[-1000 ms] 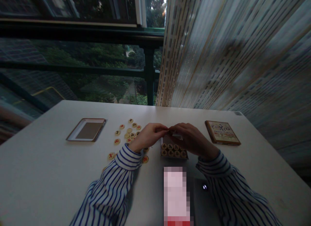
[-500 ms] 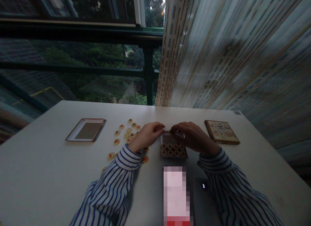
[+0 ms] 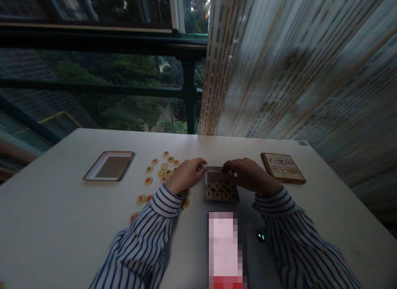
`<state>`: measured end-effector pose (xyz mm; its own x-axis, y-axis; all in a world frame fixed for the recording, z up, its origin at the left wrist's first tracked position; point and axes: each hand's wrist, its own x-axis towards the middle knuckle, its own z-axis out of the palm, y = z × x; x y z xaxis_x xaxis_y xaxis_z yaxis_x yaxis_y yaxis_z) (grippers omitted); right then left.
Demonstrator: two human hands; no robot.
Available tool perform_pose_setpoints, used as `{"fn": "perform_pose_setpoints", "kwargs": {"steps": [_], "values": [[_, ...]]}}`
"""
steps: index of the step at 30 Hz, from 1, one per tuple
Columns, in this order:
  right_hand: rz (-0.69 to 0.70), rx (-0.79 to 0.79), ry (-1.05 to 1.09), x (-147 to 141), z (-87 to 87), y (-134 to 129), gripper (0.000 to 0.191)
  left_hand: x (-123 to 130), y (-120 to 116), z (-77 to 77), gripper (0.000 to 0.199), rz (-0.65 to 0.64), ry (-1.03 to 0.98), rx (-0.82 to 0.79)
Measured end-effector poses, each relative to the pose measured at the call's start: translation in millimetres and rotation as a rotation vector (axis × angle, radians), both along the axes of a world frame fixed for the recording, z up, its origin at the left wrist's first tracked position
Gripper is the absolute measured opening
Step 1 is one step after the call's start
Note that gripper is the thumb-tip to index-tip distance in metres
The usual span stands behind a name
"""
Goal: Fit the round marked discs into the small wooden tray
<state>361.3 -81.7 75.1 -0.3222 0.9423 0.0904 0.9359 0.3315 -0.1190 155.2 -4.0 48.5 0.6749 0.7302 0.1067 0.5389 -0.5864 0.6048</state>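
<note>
Nearest the person, a flat dark-edged object [image 3: 225, 243] is lying on the white table [image 3: 68, 222], its face blurred out. A grey panel [image 3: 256, 260] with a small light is lying just right of it. Two striped sleeves [image 3: 142, 239] are reaching forward on either side.

Beyond these, an open box [image 3: 214, 177] is sitting between the hands. Eight round pieces [image 3: 217, 194] are filling its near part in two rows of four, dark characters facing up; its far part is showing bare floor.

The right hand [image 3: 246, 173] is hovering over the box's far right side, its fingers bunching together; whether they are pinching a piece cannot be told. The left hand [image 3: 186, 176] is hanging just beside the far left corner, thumb and forefinger standing slightly apart. Contact with the rim cannot be told.

Loose pieces [image 3: 149, 180] are lying left of the left hand, some partly hidden by it. A shallow tray [image 3: 110, 167] is resting farther left, and a closed patterned box [image 3: 283, 168] to the right. Behind the table, a curtain [image 3: 248, 73] is hanging beside a dark railing [image 3: 93, 88].
</note>
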Motion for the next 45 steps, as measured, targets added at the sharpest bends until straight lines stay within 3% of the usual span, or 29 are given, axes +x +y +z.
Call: {"fn": "perform_pose_setpoints", "kwargs": {"steps": [9,45], "values": [[-0.039,-0.134,-0.132,-4.4,-2.2,2.8,0.026,-2.2,-0.6,1.9,0.031,0.009,0.087,0.045],[0.001,-0.188,-0.188,-2.3,-15.3,5.6,0.028,-3.4,1.3,-2.7,0.031,-0.022,0.156,0.077]]}}
